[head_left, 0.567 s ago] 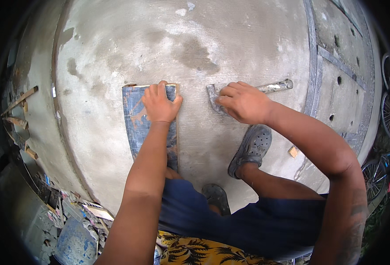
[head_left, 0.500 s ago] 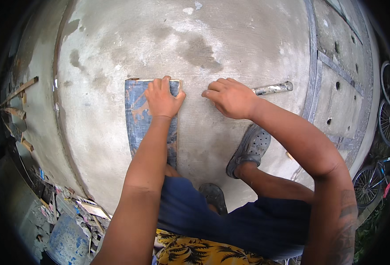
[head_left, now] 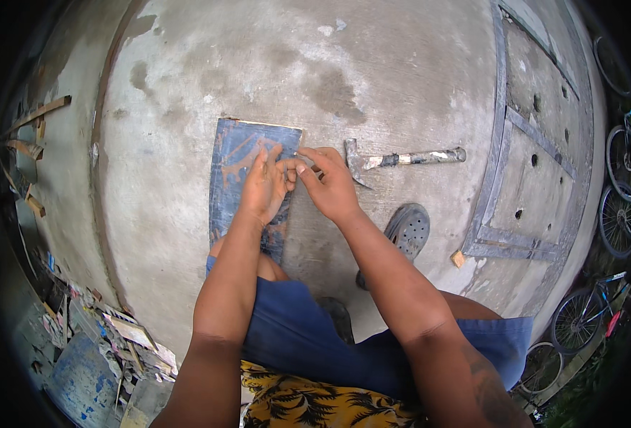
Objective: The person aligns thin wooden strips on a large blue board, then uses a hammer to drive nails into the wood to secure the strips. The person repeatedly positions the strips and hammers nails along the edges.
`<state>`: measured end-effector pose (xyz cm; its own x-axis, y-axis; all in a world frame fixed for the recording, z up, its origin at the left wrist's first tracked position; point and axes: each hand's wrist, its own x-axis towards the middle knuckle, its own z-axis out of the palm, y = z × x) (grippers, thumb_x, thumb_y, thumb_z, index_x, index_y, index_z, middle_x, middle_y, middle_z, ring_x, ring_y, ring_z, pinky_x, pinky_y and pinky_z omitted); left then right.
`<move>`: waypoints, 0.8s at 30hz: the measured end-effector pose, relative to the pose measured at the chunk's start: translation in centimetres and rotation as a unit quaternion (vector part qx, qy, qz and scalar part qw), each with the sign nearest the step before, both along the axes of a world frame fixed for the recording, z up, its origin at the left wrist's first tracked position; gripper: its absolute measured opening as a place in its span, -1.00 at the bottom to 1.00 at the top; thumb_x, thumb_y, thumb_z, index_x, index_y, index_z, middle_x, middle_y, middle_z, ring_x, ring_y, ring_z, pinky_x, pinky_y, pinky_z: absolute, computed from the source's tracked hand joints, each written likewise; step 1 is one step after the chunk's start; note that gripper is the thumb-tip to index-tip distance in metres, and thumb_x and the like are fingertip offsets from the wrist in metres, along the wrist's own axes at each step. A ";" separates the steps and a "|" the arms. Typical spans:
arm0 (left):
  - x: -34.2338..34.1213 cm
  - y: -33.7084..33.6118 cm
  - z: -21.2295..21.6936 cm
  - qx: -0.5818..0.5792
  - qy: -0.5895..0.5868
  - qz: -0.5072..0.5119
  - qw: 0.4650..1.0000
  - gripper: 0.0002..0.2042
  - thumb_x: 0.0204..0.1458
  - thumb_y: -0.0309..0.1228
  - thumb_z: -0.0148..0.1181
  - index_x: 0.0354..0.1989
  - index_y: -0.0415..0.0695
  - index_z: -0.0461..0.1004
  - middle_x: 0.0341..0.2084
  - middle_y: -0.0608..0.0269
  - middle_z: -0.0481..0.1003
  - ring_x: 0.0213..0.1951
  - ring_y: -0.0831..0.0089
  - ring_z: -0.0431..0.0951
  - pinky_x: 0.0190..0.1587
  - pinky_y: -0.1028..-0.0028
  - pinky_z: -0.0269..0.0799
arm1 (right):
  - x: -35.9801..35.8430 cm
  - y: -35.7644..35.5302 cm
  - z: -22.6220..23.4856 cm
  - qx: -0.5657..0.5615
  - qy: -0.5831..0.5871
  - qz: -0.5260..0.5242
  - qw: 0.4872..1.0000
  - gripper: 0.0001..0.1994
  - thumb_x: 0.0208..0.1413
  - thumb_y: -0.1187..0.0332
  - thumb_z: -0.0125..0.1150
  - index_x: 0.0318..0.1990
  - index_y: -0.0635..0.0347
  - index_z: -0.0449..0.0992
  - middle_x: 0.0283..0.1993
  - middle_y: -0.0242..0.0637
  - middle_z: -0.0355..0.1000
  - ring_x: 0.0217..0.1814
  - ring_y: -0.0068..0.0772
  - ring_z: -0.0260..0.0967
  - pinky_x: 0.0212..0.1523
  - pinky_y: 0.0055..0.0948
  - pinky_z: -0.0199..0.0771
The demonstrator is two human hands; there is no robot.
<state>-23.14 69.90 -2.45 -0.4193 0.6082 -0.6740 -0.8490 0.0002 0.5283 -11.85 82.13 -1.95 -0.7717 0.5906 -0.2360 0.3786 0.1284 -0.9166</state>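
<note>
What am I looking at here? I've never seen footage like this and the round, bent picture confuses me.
There is no machine here: a person wears a wide fisheye camera on the head, looking down at their own two bare hands. That lens bends straight edges near the rim, so the flat ground looks rounded. The forearms come in from the bottom, above blue shorts and a dark perforated shoe.

The surface is a stained concrete floor. On it lies a worn blue board with orange marks. To its right lies a hammer with a paint-spattered handle, touched by nobody.

The left hand rests over the board. The right hand meets it at the board's right edge, and the fingertips of both pinch something small between them; it is too small to identify. Bicycle wheels show at the right rim, scrap wood at the left.
</note>
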 end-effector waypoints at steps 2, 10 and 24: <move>-0.2 0.4 -0.3 -0.010 0.023 -0.025 0.999 -0.10 0.49 0.20 -0.23 0.66 -0.34 -0.29 -0.14 0.20 0.53 -0.24 0.48 0.36 -0.13 0.50 0.28 | -0.9 0.4 0.0 0.018 -0.010 0.035 0.999 -0.72 0.29 0.33 0.33 0.11 0.15 0.68 0.06 -0.14 0.52 0.11 -0.16 0.53 0.07 -0.21 0.56; 0.1 0.3 -1.8 -0.042 0.041 -0.124 0.991 -0.05 0.48 0.28 -0.28 0.66 -0.35 -0.28 -0.05 0.22 0.56 -0.23 0.53 0.30 -0.07 0.49 0.26 | -1.3 1.4 -0.4 -0.134 -0.081 0.050 0.986 -0.87 0.27 0.41 0.38 -0.14 0.29 0.65 -0.02 -0.10 0.52 0.02 -0.06 0.58 0.07 -0.16 0.56; -0.2 0.2 -2.9 -0.108 0.238 -0.275 0.925 -0.23 0.45 0.22 -0.07 0.51 -0.25 0.23 0.06 0.10 0.54 0.00 0.52 0.45 0.12 0.44 0.37 | 0.4 3.4 -3.1 -0.160 -0.038 0.102 0.981 -0.85 0.34 0.29 0.36 -0.14 0.18 0.62 0.01 -0.25 0.54 0.12 -0.21 0.52 0.20 -0.22 0.50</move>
<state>-23.29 70.11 -5.36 -0.3670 0.6905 -0.6233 -0.3614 0.5116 0.7796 -11.41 85.48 -5.08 -0.8390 0.3117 -0.4460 0.4443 -0.0807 -0.8922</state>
